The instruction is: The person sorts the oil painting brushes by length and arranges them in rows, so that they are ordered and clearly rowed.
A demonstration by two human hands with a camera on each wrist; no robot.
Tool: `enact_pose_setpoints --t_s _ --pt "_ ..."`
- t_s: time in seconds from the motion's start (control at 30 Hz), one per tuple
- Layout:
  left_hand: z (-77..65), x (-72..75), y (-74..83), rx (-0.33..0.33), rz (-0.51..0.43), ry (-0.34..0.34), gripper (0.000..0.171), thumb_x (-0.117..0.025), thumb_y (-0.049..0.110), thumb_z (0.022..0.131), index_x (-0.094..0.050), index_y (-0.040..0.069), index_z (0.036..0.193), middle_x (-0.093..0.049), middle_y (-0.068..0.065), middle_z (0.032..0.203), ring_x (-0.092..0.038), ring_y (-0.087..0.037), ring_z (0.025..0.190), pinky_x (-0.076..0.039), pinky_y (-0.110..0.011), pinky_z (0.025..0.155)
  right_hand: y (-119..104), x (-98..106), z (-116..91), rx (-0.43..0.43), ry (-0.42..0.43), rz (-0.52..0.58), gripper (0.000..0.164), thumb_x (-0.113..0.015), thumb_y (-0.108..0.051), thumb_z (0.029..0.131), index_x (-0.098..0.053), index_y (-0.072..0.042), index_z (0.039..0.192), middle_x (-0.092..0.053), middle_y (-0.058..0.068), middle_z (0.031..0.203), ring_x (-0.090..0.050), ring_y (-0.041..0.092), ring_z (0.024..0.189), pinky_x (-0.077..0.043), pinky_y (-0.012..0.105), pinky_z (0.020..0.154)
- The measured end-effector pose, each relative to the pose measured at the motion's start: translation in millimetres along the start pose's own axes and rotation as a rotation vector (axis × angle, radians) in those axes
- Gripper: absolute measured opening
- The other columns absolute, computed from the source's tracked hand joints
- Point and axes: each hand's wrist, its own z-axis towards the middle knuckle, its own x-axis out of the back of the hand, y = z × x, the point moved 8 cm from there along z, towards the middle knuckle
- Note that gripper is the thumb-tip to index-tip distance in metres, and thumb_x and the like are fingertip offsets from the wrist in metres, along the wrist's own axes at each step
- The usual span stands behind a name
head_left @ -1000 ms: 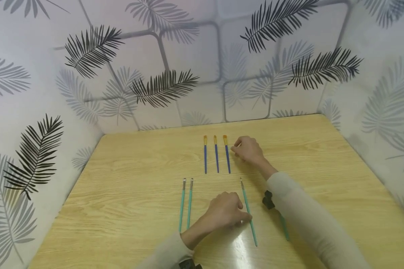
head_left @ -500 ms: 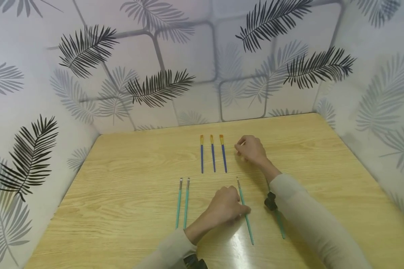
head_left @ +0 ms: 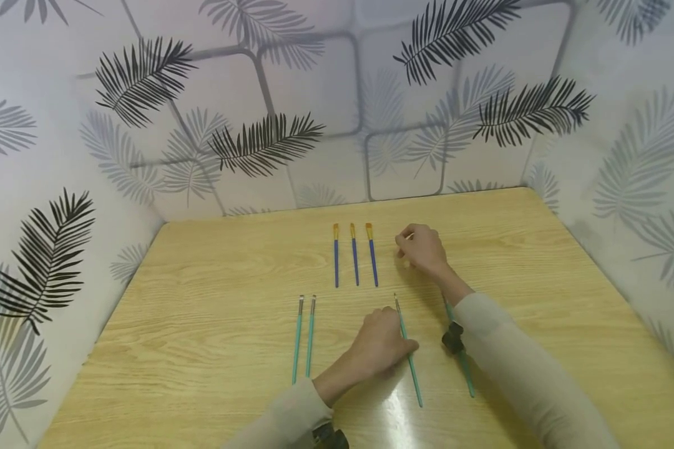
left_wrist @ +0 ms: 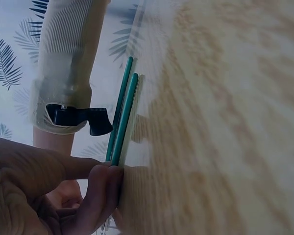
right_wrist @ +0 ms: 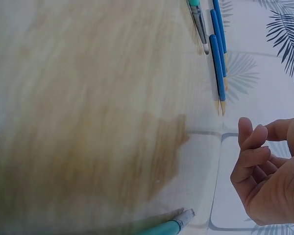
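My left hand (head_left: 377, 343) rests low over the table, thumb and finger pinching the handle of a teal paintbrush (head_left: 415, 381) that lies bristles away from me. In the left wrist view this handle (left_wrist: 125, 120) runs up from my fingertips, with a second teal handle behind it. My right hand (head_left: 423, 249) hovers to the right of three blue paintbrushes (head_left: 373, 262); its fingers hang loosely curled and hold nothing, as the right wrist view also shows. Under my right forearm lies another teal paintbrush (head_left: 466, 374), partly hidden by the sleeve and wrist camera.
Two more teal paintbrushes (head_left: 297, 340) lie side by side left of my left hand, their lower ends near the sleeve. The wood-grain table (head_left: 213, 280) ends at leaf-patterned walls (head_left: 326, 168) at the back and both sides.
My right hand has drawn slightly right, away from the blue paintbrushes. My left hand has shifted a little along the teal paintbrush towards its bristles. The head view has swung slightly right.
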Motion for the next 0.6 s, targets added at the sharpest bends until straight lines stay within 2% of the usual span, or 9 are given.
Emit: enact_pose_setpoints --t_s 0.27,0.4,0.6 --pt "-3.9 -6.0 3.5 -0.011 -0.074 -0.038 0.034 -0.073 0.011 0.087 -0.051 0.006 0.062 -0.056 -0.008 0.069 -0.05 -0.009 0.03 -0.041 -0.017 0.035 -1.1 6.6 -7.8 0.015 0.011 0.069 0.034 -0.047 -0.019 0.098 -0.062 0.003 0.118 -0.075 0.021 0.086 -0.055 0.018 0.041 -0.034 0.019 0.037" --pt "-5.0 -6.0 3.7 -0.001 -0.117 -0.037 0.029 -0.071 0.007 0.088 -0.051 0.005 0.067 -0.058 -0.01 0.062 -0.051 -0.011 0.027 -0.042 -0.02 0.033 -4.2 10.0 -10.6 0.044 0.016 0.088 0.034 -0.047 -0.017 0.098 -0.062 0.005 0.118 -0.074 0.021 0.085 -0.055 0.019 0.041 -0.034 0.02 0.037" --pt "-7.7 -6.6 4.8 0.01 -0.15 -0.05 0.029 -0.066 0.002 0.09 -0.051 0.005 0.065 -0.056 -0.006 0.053 -0.052 -0.011 0.027 -0.043 -0.021 0.033 -4.7 13.4 -13.3 0.042 0.026 0.095 0.031 -0.048 -0.016 0.098 -0.063 0.004 0.116 -0.074 0.021 0.083 -0.057 0.023 0.041 -0.036 0.019 0.037"
